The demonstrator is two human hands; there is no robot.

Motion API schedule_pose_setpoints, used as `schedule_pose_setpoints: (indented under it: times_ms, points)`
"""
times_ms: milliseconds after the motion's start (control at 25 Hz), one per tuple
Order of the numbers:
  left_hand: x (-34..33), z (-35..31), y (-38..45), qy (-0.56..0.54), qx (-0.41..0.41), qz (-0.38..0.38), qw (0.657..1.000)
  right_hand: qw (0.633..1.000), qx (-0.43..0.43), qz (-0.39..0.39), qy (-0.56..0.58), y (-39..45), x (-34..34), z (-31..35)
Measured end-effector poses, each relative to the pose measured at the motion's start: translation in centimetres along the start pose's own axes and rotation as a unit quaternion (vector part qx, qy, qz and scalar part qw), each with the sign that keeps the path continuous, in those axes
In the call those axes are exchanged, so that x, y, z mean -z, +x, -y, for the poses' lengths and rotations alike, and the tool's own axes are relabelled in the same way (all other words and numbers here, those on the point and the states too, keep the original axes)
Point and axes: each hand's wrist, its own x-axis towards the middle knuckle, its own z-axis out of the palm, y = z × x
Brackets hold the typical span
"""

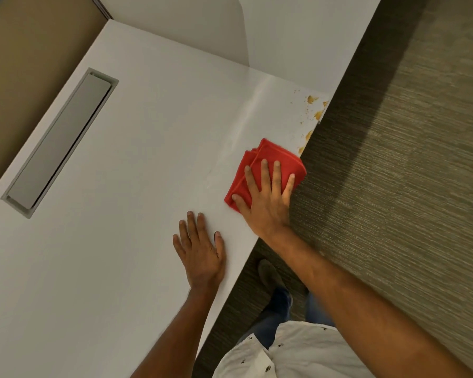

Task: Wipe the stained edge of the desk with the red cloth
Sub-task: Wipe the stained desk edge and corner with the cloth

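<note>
A folded red cloth lies on the white desk right at its right edge. My right hand presses flat on the cloth, fingers spread over it. Orange-brown stains dot the desk edge just beyond the cloth, and a faint wet streak runs inward from them. My left hand rests flat on the desk, open, a little nearer to me and left of the cloth.
A grey cable-tray cover is set into the desk at the left. A white partition stands beyond the stains. Grey-brown carpet lies to the right of the desk edge, with my shoe below it.
</note>
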Motion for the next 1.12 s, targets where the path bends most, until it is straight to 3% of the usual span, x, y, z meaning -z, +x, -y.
schedule_pose_setpoints:
  times_ms: [160, 360, 480, 600, 760, 840, 1120]
  points:
    - [0.0, -0.1, 0.1, 0.0, 0.0, -0.003, 1.0, 0.993, 0.118, 0.024, -0.012, -2.8, -0.9, 1.5]
    - [-0.2, 0.1, 0.3, -0.012, 0.001, -0.013, 1.0, 0.963, 0.267, 0.025, -0.037, 2.1, -0.9, 3.6]
    - [-0.3, 0.0, 0.1, -0.017, 0.002, -0.017, 1.0, 0.95, 0.311, 0.022, -0.027, 6.2, -0.9, 5.1]
    - [-0.3, 0.1, 0.0, -0.007, -0.002, -0.015, 1.0, 0.959, 0.282, 0.022, -0.028, 10.6, -0.1, 4.9]
    - [-0.2, 0.1, 0.0, -0.005, 0.001, -0.008, 1.0, 0.994, 0.097, 0.019, -0.047, 13.1, 1.5, 2.1]
    - [0.0, 0.0, 0.0, -0.007, 0.0, -0.004, 1.0, 0.997, 0.062, 0.02, -0.049, 11.0, 1.4, 1.3]
    - [-0.1, 0.1, 0.1, -0.009, 0.002, 0.002, 1.0, 0.983, 0.182, -0.018, -0.026, -3.2, -1.7, 0.1]
